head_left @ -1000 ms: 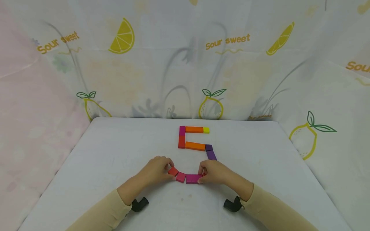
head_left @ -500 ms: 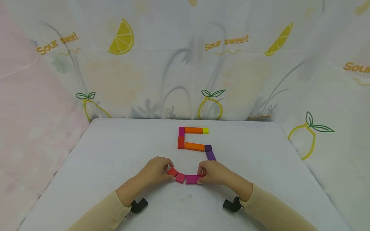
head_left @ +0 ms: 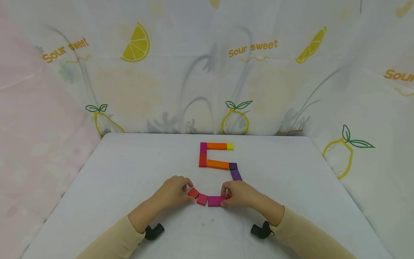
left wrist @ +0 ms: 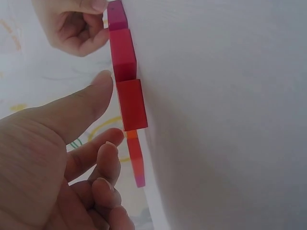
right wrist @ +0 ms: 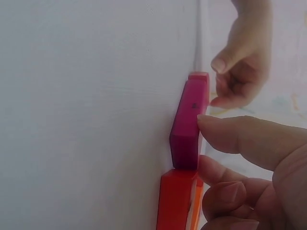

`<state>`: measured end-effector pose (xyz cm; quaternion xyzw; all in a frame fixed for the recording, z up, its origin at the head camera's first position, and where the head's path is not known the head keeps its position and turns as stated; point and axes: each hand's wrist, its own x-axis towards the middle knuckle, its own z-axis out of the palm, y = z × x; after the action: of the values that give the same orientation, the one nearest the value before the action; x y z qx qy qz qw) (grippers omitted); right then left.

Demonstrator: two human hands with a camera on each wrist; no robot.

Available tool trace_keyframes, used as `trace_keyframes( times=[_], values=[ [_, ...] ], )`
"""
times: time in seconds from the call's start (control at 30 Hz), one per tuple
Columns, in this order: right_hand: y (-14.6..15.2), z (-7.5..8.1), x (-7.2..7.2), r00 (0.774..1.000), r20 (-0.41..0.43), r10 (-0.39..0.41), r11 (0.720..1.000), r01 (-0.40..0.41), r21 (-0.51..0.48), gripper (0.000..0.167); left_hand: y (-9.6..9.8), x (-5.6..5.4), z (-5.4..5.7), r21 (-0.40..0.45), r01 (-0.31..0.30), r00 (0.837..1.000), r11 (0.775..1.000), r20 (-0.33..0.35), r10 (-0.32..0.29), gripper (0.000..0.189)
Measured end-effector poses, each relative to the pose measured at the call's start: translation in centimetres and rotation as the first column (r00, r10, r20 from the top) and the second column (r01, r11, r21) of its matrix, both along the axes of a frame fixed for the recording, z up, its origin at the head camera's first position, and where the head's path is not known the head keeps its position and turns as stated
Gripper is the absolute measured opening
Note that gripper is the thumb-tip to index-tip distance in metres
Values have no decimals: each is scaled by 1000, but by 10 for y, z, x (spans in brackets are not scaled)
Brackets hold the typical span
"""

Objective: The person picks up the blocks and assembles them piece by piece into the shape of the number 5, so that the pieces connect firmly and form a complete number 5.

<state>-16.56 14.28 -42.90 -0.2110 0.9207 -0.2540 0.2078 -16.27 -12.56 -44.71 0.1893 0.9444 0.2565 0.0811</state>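
Observation:
Along the near part of the table a curved row of coloured blocks lies end to end. My left hand (head_left: 173,192) is at its left end, thumb and index fingertip at either side of a short red block (left wrist: 132,105). Beside that lies a pinkish-red block (head_left: 202,199), then a longer magenta block (head_left: 215,201). My right hand (head_left: 240,194) pinches the magenta block's right end between thumb and index finger. Another red block (right wrist: 176,199) follows the magenta one, mostly covered by the right hand in the head view.
Farther back, a magenta block (head_left: 203,147), a red block (head_left: 202,160), two orange blocks (head_left: 216,146) and a yellow block (head_left: 230,146) form a bracket shape. Dark purple (head_left: 233,166) and purple (head_left: 236,175) blocks run from it toward my right hand. A lemon-print curtain (head_left: 181,79) hangs behind the white table (head_left: 129,162).

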Motion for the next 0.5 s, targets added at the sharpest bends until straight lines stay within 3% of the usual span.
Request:
trace_keyframes(
  times=[0.3, 0.5],
  values=[
    [13, 4, -4, 998, -21, -55, 998, 55, 3, 21, -8, 2, 2, -5, -38, 999, 999, -26, 38, 36],
    [32, 12, -12, 991, -85, -102, 995, 101, -17, 15, -23, -1, 7, 4, -84, 996, 996, -34, 84, 33]
  ],
)
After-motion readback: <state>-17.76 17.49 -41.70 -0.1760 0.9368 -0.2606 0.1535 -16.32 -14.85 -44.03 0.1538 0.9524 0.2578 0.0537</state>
